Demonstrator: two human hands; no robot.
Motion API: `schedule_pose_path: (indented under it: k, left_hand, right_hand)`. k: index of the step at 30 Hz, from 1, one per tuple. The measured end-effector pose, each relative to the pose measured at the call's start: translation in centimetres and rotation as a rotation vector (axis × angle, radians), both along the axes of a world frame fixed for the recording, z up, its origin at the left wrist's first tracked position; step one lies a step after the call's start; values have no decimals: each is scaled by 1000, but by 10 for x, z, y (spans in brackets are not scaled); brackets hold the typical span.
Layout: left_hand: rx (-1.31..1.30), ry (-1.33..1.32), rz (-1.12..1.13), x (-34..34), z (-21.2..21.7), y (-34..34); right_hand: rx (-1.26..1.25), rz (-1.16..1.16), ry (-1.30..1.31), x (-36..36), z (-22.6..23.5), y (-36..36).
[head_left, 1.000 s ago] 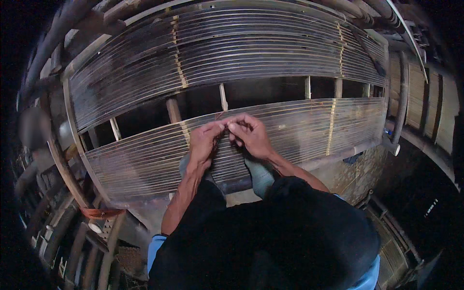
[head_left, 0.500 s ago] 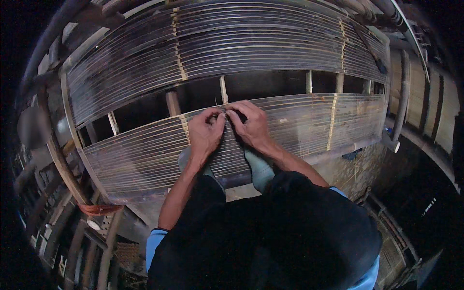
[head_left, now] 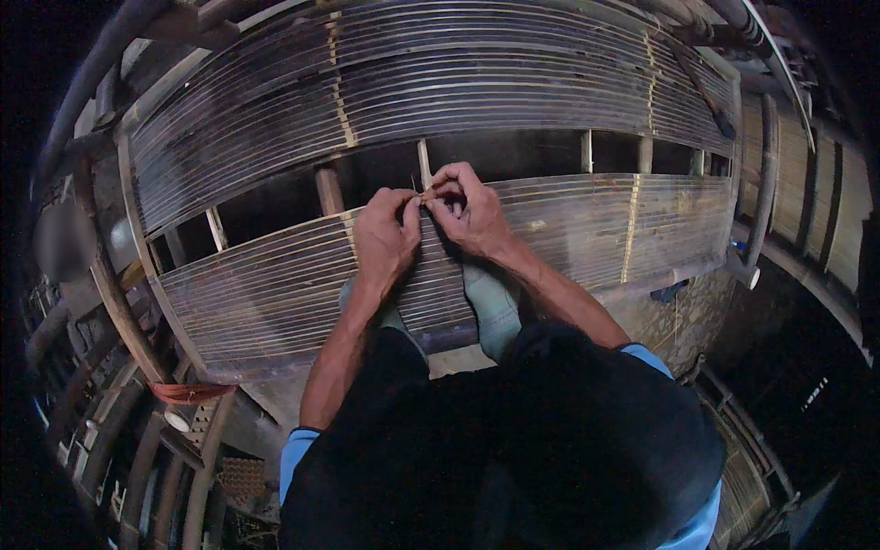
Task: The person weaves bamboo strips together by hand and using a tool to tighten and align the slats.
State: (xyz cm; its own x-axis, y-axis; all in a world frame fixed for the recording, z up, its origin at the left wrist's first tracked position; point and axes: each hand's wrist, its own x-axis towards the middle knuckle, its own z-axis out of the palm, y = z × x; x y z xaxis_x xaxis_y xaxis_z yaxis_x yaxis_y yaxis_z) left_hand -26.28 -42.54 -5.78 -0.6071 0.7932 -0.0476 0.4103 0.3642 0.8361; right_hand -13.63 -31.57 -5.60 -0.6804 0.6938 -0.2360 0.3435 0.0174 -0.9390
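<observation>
In the middle of the view my hands meet at the far edge of a near panel [head_left: 559, 225] made of thin pale strips with narrow gaps. My left hand [head_left: 387, 229] is closed, thumb and forefinger pinched together. Beside it my right hand [head_left: 472, 215] is closed too, its fingers curled and its thumb tip close to the left fingertips. A thin strand [head_left: 414, 183] sticks up from between the fingertips. Its lower end is hidden by the fingers. Just behind them stands a pale upright slat [head_left: 423, 163].
A far panel [head_left: 495, 82] of similar strips lies beyond a dark gap crossed by several slats. Wooden poles [head_left: 119, 307] frame the left, with an orange-red cord [head_left: 192, 392] around one. Below my hands, my feet in pale green socks [head_left: 495, 312] stand at the near panel.
My right hand has risen slightly, its fingers more tightly curled. My left hand has shifted a little to the left and its fingers have drawn closer together.
</observation>
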Motion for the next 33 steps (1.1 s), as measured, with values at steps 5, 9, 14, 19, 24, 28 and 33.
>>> schedule_pose_path:
  k: [5,9,14,19,24,28,33]
  left_hand:
    - [-110,-157,-38,-7,-7,-4]
    - [-124,-109,-107,-14,-12,-7]
    - [-325,-268,-77,-13,12,4]
    - [-372,-364,-83,-12,5,1]
    - [-289,-556,-122,-14,7,-9]
    - [85,251,4,-2,7,-28]
    - [-32,429,88,14,-3,-50]
  right_hand:
    - [58,154,-28,2,1,7]
    - [67,154,-37,-5,7,7]
    - [298,82,58,1,-7,9]
    - [327,36,76,8,0,-3]
    - [346,32,178,23,27,-15]
    - [322,18,-24,29,31,16]
    - [487,128,-290,25,3,57]
